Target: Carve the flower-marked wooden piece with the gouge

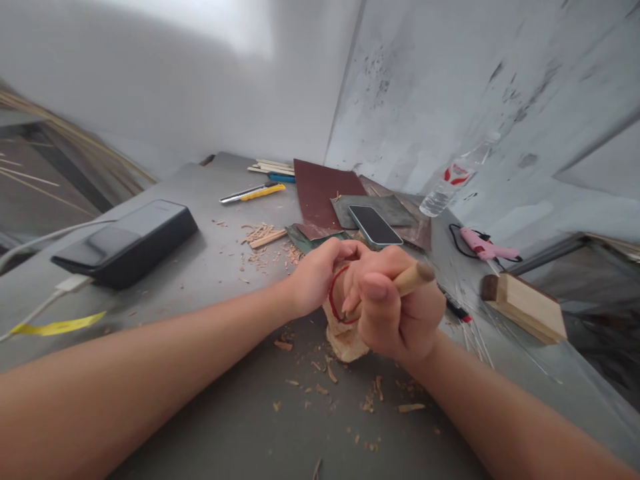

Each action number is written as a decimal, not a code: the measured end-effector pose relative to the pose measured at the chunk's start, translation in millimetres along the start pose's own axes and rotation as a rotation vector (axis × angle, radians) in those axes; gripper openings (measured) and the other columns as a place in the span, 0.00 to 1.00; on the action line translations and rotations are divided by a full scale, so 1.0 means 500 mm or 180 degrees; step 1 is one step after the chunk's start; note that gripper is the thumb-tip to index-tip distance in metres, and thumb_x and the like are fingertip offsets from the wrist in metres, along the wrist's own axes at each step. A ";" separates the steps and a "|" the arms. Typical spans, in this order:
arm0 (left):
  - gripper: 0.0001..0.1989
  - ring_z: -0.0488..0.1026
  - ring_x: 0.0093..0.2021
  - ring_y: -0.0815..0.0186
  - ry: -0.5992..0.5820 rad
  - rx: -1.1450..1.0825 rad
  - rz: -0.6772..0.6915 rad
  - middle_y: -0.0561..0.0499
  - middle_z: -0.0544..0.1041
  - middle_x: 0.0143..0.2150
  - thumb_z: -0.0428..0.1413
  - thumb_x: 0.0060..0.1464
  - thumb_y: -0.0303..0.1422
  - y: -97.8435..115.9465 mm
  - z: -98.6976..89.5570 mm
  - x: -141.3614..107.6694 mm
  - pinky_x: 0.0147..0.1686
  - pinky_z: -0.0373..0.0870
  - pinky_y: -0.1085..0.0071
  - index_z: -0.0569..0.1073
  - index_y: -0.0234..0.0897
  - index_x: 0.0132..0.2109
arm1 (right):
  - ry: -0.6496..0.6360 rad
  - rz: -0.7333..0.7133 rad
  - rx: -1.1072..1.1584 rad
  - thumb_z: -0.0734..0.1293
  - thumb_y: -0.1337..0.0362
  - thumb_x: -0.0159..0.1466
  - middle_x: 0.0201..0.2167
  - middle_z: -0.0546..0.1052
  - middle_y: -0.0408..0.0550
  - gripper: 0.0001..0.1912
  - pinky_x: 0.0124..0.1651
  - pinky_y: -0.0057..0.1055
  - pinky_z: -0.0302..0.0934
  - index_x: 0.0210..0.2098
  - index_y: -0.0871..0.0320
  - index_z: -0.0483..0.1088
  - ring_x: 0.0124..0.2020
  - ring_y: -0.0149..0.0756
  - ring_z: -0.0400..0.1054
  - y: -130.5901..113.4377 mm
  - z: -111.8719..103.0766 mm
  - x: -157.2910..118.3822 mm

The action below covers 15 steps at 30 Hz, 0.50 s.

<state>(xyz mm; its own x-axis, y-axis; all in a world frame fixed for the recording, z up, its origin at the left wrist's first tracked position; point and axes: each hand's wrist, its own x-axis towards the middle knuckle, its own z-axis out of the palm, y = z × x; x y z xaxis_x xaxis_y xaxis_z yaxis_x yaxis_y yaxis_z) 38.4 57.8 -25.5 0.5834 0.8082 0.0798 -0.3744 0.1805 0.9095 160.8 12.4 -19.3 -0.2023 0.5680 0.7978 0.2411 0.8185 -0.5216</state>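
Note:
A pale carved wood piece [346,343] stands on the grey table, with a red curved line drawn on its upper part. My left hand [320,277] is closed around the far left side of the wood piece; its fingertips are partly hidden. In my right hand [395,307] is a wooden-handled tool [414,279], gripped with the fingers wrapped round it. The tool's handle end points up and right, and its lower tip is near the red line. Wood shavings [327,373] lie around the base of the piece.
Behind the hands are a phone [375,225], sandpaper sheets [325,193] and a yellow utility knife [253,193]. A black device [127,243] with a white cable sits left. At right are a bottle [450,183], a pink glue gun [487,245] and a wooden block [524,307].

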 end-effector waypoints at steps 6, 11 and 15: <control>0.14 0.73 0.35 0.64 0.0011 -0.0239 -0.0111 0.46 0.77 0.33 0.46 0.59 0.31 -0.010 -0.005 0.008 0.41 0.71 0.70 0.75 0.34 0.32 | -0.0294 -0.0269 -0.0046 0.62 0.60 0.75 0.24 0.69 0.39 0.15 0.28 0.34 0.63 0.31 0.53 0.64 0.21 0.30 0.66 -0.002 -0.008 -0.001; 0.15 0.72 0.34 0.62 -0.0081 -0.0155 -0.0136 0.48 0.76 0.32 0.47 0.59 0.36 -0.025 -0.013 0.010 0.38 0.71 0.68 0.76 0.38 0.33 | -0.0585 -0.0439 -0.0063 0.63 0.67 0.73 0.22 0.68 0.38 0.14 0.30 0.34 0.64 0.29 0.54 0.63 0.21 0.30 0.66 -0.009 -0.003 0.015; 0.15 0.72 0.35 0.62 -0.0099 0.0107 -0.0091 0.48 0.76 0.33 0.49 0.59 0.39 -0.025 -0.018 0.005 0.37 0.72 0.68 0.78 0.38 0.34 | -0.0690 -0.0347 -0.0209 0.63 0.70 0.70 0.20 0.65 0.37 0.18 0.30 0.34 0.59 0.24 0.54 0.58 0.20 0.29 0.59 -0.008 0.007 0.017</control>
<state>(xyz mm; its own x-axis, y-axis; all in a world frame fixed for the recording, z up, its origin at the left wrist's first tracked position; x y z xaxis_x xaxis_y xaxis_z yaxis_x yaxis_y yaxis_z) 38.1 62.6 -40.2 0.6159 0.7851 0.0656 -0.3330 0.1839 0.9248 154.9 14.1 -11.5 -0.4277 0.4878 0.7610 0.2665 0.8725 -0.4095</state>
